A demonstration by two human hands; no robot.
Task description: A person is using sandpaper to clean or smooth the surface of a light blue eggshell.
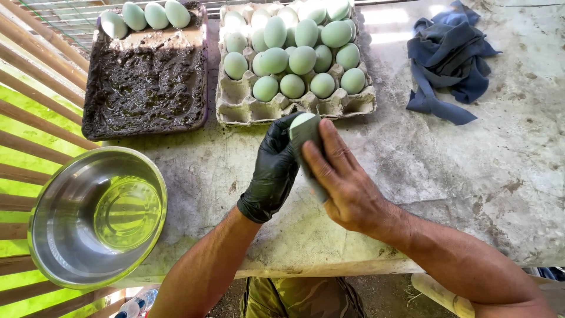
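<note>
My left hand (272, 171), in a black glove, cups a pale green egg (301, 122) from the left. My bare right hand (347, 182) presses a grey pad or cloth (315, 189) against the egg from the right. Both hands meet just in front of a grey cardboard egg tray (235, 106) filled with several pale green eggs (303, 59). To the tray's left a dark tray (94, 126) holds wet black mud (147, 85), with several eggs (145, 15) lined along its far end.
A shiny steel bowl (97, 218) sits at the table's left front corner. A crumpled dark blue cloth (450, 59) lies at the back right. The worn stone tabletop (471, 165) ends near my body. Wooden slats (29, 135) run along the left.
</note>
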